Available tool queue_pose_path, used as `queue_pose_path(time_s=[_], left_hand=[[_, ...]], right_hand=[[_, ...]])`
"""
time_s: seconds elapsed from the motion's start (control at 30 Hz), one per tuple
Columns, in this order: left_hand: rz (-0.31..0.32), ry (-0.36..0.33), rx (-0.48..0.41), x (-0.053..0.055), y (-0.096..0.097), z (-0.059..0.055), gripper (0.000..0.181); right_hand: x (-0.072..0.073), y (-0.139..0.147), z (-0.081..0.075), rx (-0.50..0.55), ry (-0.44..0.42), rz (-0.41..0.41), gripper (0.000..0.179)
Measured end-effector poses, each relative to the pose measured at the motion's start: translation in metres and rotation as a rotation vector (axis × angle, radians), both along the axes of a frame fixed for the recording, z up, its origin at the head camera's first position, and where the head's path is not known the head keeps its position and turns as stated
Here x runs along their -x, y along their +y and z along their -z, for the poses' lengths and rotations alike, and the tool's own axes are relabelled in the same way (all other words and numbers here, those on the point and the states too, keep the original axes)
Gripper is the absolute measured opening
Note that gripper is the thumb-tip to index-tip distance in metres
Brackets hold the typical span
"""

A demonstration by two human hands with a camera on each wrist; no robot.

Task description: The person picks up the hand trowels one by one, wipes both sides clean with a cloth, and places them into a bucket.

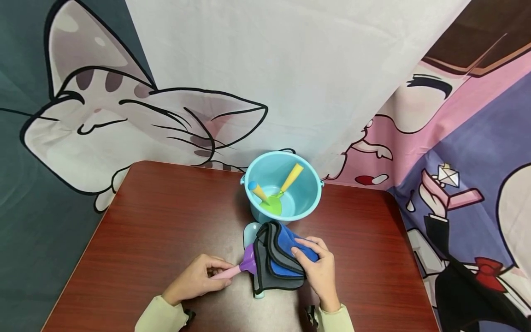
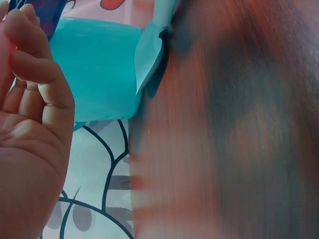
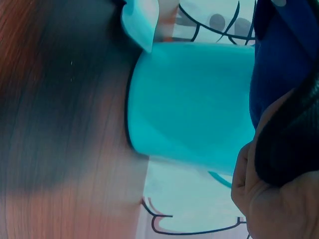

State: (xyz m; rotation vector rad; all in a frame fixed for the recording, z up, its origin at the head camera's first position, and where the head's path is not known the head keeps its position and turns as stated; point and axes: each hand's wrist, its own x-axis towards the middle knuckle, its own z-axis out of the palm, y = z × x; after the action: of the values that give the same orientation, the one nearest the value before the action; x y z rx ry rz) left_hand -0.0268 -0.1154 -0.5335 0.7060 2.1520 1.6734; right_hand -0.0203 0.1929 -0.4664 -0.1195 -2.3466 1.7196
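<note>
- Pinch pink handle (image 1: 227, 273) of purple toy shovel (image 1: 248, 259) with left hand (image 1: 201, 277), thumb and fingers bent on it.
- Grip folded microfiber-looking cloth (image 1: 280, 279) with right hand (image 1: 321, 267), thumb and fingers bent over blue side.
- Place shovel between both hands, just right of left fingers; count left hand as nearer, since already on handle.
- Read handle's long axis as running rightward and slightly away, aimed at cloth's left edge.
- Mark purple head as meeting that edge, partly covered there; cannot tell how far under.
- Note cloth as soft, layered: blue and dark grey faces, black edging.
- Note shovel as smooth, likely hard plastic: broad purple head, slim pale-pink handle.
- See light-teal toy shovel (image 1: 250, 234) behind cloth, mostly hidden, long axis pointing toward bucket (image 1: 265, 171).
- Bucket beyond hands: round, smooth, light blue, upright on tabletop (image 1: 178, 216).
- Inside bucket: green blade (image 1: 273, 206), yellow handle (image 1: 292, 177), plus blue-tipped handle (image 1: 258, 190), leaning opposite ways.
- Tabletop: reddish-brown, wood-grained, slightly glossy.
- Judge next move as hinging on shovel head against cloth edge.
</note>
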Motion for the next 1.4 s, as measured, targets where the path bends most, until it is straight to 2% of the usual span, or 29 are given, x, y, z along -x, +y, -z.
queue_pose_path(time_s=[0.13,0.4,0.63,0.73,0.9,0.97,1.17,1.3,1.4], left_hand=[[0.042,-0.001,-0.018,0.001,-0.004,-0.001,0.021],[0.084,0.022,-0.019,0.004,-0.013,-0.007,0.018],[0.075,-0.059,0.015,0.010,-0.023,-0.025,0.019],[0.082,0.007,0.019,0.016,-0.027,-0.036,0.017],[0.107,0.137,0.018,0.031,-0.032,-0.062,0.014],[0.105,0.167,0.038,0.037,-0.033,-0.075,0.015],[0.030,0.301,0.151,0.060,-0.028,-0.110,0.020],[-0.037,0.401,0.202,0.077,-0.017,-0.126,0.021],[-0.086,0.487,0.245,0.090,-0.007,-0.135,0.019]], right_hand=[[0.001,0.006,0.001,-0.050,0.011,0.035,0.021],[0.007,0.036,0.030,-0.092,0.032,0.091,0.024],[0.003,0.051,0.033,-0.095,0.046,0.114,0.024],[0.000,0.048,0.024,-0.094,0.044,0.135,0.024],[-0.002,0.054,0.022,-0.110,0.019,0.160,0.024],[-0.001,0.062,0.030,-0.120,0.021,0.166,0.024],[-0.002,0.064,0.023,-0.146,0.022,0.207,0.025],[-0.004,0.055,0.011,-0.132,0.034,0.216,0.025],[-0.005,0.051,0.009,-0.122,0.014,0.216,0.024]])
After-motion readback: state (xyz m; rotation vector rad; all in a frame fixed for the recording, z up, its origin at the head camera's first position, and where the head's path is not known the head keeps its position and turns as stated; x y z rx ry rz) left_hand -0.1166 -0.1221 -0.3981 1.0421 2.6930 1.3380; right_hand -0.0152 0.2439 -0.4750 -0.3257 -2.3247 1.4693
